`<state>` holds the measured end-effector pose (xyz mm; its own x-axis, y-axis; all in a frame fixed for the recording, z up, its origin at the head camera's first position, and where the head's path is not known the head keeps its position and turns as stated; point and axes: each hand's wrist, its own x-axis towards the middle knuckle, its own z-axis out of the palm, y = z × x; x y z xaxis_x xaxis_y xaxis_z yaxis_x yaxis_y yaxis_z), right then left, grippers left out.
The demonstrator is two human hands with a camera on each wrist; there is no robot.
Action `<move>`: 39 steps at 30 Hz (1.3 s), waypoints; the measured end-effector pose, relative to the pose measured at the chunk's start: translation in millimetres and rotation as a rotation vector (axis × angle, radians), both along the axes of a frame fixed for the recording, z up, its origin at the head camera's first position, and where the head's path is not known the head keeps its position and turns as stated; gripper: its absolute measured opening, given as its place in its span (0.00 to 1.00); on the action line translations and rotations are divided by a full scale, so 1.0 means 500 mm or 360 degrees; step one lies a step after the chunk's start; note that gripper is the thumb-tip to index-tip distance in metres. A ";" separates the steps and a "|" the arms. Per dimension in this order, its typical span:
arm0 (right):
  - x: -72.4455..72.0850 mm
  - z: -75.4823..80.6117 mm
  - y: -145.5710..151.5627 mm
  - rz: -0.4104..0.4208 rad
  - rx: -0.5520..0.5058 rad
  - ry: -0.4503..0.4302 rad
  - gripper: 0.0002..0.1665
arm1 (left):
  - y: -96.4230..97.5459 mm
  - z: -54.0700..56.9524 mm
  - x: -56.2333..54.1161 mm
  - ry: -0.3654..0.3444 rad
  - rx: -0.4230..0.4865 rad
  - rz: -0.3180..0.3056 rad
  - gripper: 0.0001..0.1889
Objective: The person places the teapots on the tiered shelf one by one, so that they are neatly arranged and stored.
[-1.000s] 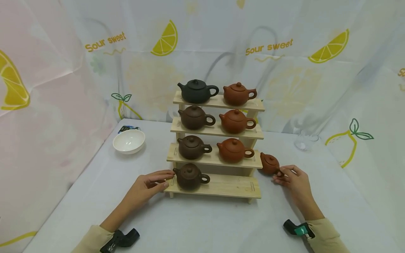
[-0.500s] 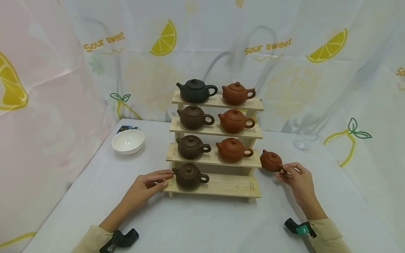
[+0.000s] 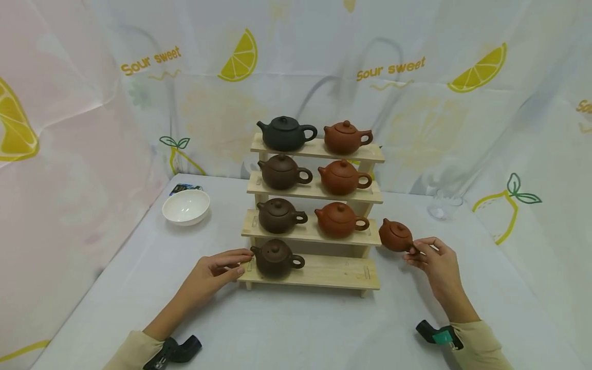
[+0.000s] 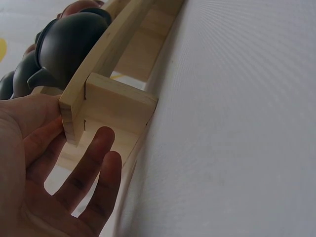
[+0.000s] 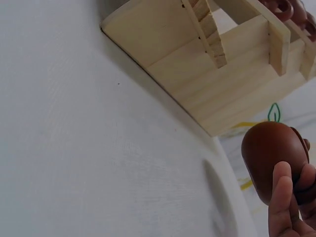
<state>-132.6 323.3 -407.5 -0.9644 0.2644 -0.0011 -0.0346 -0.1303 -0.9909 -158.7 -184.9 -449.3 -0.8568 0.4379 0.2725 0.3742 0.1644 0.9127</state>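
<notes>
My right hand (image 3: 432,262) pinches a small reddish-brown teapot (image 3: 395,236) by its handle, to the right of the stepped wooden shelf (image 3: 333,272). In the right wrist view this teapot (image 5: 274,153) is held above the table, its shadow on the cloth. At the shelf's left end, my left hand (image 3: 217,272) grips the lowest board between thumb and fingers, beside a dark brown teapot (image 3: 275,258). Two fingers (image 4: 101,148) hang off the board in the left wrist view. Reddish teapots (image 3: 339,221) line the right side of the upper steps; darker teapots (image 3: 279,216) line the left.
Towards the back left, a white bowl (image 3: 186,207) stands before a small dark-blue packet (image 3: 185,188). A clear glass item (image 3: 443,205) sits at the back right. White cloth covers the table (image 3: 296,334), and a lemon-print curtain (image 3: 296,97) hangs behind.
The held teapot has shifted slightly right and up, turning so its spout points more upward, with my right hand moving along. My left hand stays at the shelf's end.
</notes>
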 end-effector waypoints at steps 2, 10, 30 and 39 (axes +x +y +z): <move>0.002 0.006 -0.002 0.0007 0.0016 0.0025 0.07 | -0.001 -0.001 0.000 0.0000 0.0002 -0.0003 0.16; 0.018 0.031 -0.006 0.0061 0.0013 0.0098 0.08 | -0.001 -0.001 -0.001 0.0012 0.0000 -0.0004 0.16; 0.039 0.116 -0.017 0.0053 -0.0102 0.0254 0.08 | -0.003 0.002 0.002 -0.0029 -0.0014 0.0018 0.15; 0.048 0.160 -0.024 0.0065 -0.0150 0.0397 0.08 | -0.001 0.004 0.001 -0.0040 -0.0022 0.0021 0.15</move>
